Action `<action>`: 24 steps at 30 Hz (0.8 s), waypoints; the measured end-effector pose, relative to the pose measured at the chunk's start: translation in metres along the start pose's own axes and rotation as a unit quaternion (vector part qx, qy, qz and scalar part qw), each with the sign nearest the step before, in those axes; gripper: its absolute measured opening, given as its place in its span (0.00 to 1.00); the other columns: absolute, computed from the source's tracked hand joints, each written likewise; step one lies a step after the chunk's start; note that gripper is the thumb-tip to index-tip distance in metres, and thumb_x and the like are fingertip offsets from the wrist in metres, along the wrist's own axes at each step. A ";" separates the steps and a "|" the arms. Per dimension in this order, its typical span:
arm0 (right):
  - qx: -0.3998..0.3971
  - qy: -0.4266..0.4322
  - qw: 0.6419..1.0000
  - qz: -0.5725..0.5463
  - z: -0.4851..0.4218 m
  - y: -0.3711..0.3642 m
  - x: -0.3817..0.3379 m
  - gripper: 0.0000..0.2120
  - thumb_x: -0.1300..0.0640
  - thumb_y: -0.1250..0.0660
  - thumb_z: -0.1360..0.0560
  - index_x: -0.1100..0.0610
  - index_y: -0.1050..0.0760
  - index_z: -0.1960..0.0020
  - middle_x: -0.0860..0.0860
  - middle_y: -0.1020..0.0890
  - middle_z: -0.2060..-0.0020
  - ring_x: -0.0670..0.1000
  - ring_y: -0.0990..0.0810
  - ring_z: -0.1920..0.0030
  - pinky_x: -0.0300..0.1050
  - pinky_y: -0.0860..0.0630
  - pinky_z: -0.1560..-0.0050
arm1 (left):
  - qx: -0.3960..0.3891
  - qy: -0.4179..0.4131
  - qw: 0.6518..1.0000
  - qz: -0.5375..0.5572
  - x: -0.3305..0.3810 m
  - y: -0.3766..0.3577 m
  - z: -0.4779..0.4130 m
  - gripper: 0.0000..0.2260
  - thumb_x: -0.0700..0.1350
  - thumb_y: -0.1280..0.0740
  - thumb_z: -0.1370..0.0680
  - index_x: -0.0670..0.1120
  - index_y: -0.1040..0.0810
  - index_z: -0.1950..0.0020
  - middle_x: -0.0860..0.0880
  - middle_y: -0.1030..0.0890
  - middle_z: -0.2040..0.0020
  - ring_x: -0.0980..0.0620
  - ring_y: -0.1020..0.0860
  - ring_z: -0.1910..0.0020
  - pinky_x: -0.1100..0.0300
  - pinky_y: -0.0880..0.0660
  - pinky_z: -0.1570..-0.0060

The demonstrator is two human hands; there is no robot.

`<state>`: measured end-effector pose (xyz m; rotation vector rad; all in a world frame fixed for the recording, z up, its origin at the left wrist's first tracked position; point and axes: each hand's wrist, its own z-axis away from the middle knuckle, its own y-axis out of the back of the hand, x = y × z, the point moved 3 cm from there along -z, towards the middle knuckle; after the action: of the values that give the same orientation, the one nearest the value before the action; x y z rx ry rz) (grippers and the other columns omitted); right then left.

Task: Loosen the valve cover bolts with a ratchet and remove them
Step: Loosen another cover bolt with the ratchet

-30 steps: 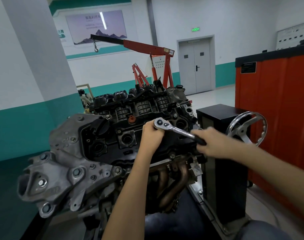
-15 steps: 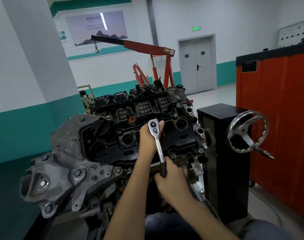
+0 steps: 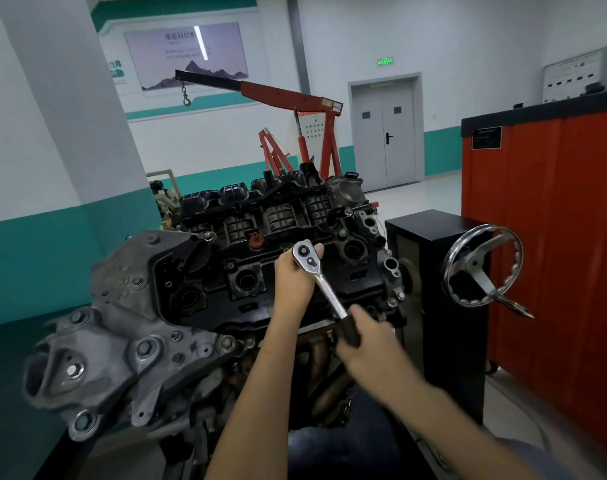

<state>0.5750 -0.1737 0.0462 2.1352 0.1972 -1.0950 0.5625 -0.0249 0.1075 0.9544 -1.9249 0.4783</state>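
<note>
A black valve cover [image 3: 260,271] tops the engine on its stand, with small bolts along its edge. The chrome ratchet [image 3: 324,285] stands on the cover's middle, head up at the top, handle slanting down to the right. My left hand [image 3: 293,275] is wrapped around the ratchet head and hides the socket and the bolt beneath. My right hand [image 3: 362,341] grips the black handle end, near the cover's front edge. A red cap [image 3: 256,240] sits just left of the ratchet head.
A black stand box [image 3: 433,271] with a chrome handwheel [image 3: 482,268] is at the engine's right. A red cabinet [image 3: 554,220] stands further right. A red engine crane [image 3: 295,109] is behind, a white and teal pillar [image 3: 52,133] to the left.
My right hand swung the ratchet handle from the right down toward me, then part of the way back to the right. My left hand stayed on the ratchet head.
</note>
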 end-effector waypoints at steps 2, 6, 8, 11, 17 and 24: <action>0.030 -0.030 0.995 -0.095 0.007 -0.034 -0.014 0.08 0.63 0.35 0.28 0.52 0.32 0.58 0.52 0.26 0.69 0.44 0.27 0.72 0.34 0.32 0.72 | 0.012 0.017 1.000 0.005 0.000 -0.002 -0.003 0.20 0.38 0.33 0.21 0.50 0.39 0.68 0.56 0.39 0.71 0.56 0.40 0.68 0.58 0.40 0.63; 0.036 -0.038 0.989 -0.140 0.008 -0.052 -0.024 0.09 0.64 0.37 0.27 0.52 0.33 0.57 0.50 0.27 0.69 0.42 0.27 0.73 0.29 0.33 0.72 | 0.017 0.033 0.999 0.004 0.000 0.000 -0.003 0.21 0.39 0.35 0.21 0.54 0.38 0.69 0.57 0.37 0.71 0.57 0.39 0.71 0.58 0.38 0.65; 0.015 -0.022 0.997 -0.075 0.003 -0.033 -0.013 0.08 0.64 0.36 0.28 0.53 0.31 0.53 0.51 0.28 0.68 0.44 0.29 0.71 0.30 0.34 0.72 | 0.001 0.016 1.000 -0.023 0.001 0.003 -0.004 0.22 0.39 0.33 0.22 0.53 0.40 0.70 0.58 0.38 0.73 0.58 0.40 0.70 0.59 0.39 0.65; -0.054 0.045 0.997 0.043 -0.014 0.021 0.003 0.09 0.66 0.35 0.29 0.54 0.28 0.54 0.51 0.26 0.69 0.53 0.27 0.68 0.36 0.32 0.69 | -0.055 0.003 0.997 -0.056 0.006 0.004 -0.006 0.23 0.38 0.34 0.22 0.54 0.37 0.74 0.57 0.37 0.74 0.56 0.39 0.69 0.60 0.39 0.65; -0.077 0.140 0.933 0.321 -0.075 0.096 -0.014 0.11 0.59 0.34 0.26 0.46 0.34 0.58 0.45 0.29 0.68 0.49 0.28 0.67 0.40 0.34 0.67 | -0.037 0.001 0.998 -0.046 0.011 0.007 -0.001 0.18 0.35 0.38 0.22 0.52 0.23 0.67 0.49 0.28 0.68 0.51 0.34 0.65 0.60 0.36 0.64; 0.008 -0.018 0.998 -0.066 0.005 -0.019 -0.010 0.10 0.63 0.35 0.28 0.50 0.33 0.55 0.51 0.27 0.68 0.48 0.28 0.71 0.36 0.32 0.73 | 0.005 0.013 1.000 0.008 0.007 0.000 0.005 0.21 0.39 0.33 0.20 0.48 0.41 0.67 0.56 0.40 0.72 0.58 0.40 0.70 0.65 0.37 0.64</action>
<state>0.5572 -0.1613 0.0414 2.1398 0.3171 -1.2127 0.5579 -0.0309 0.1110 0.9346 -1.9089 0.5071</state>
